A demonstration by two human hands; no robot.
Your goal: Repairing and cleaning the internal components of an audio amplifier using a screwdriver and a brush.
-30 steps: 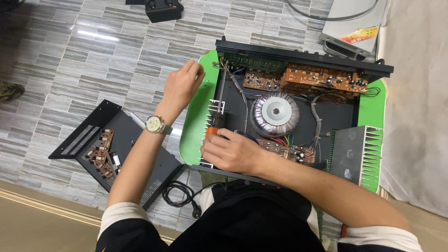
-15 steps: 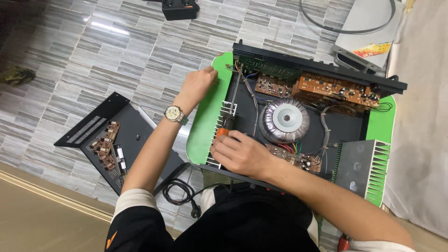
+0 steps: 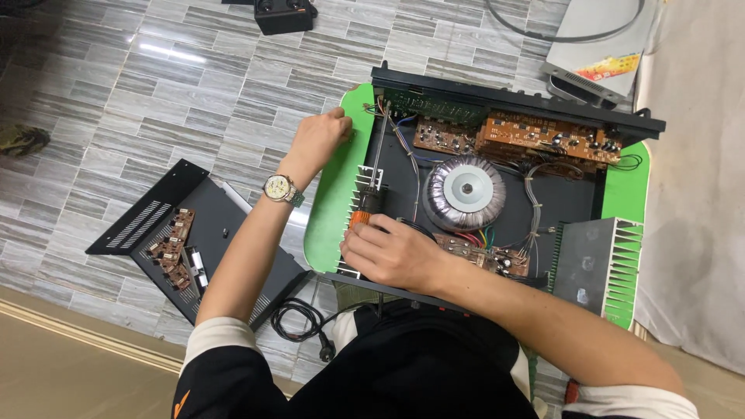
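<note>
Grey tiled floor [image 3: 155, 93] carries an opened amplifier chassis [image 3: 497, 194] resting on a green mat [image 3: 330, 225]. Nearest, the right hand [image 3: 396, 252] has its fingers [image 3: 369, 233] curled around the orange-and-black handle of a screwdriver [image 3: 371, 198], whose shaft runs away from them toward the chassis's far left corner, seemingly to reach a fastener there. Beyond the tip, the left hand [image 3: 322, 140], wearing a wristwatch [image 3: 279, 188], presses closed fingers on the chassis edge, probably steadying it. Right of the fingers sits a round transformer [image 3: 466, 190]; left, the removed black cover [image 3: 194, 240].
</note>
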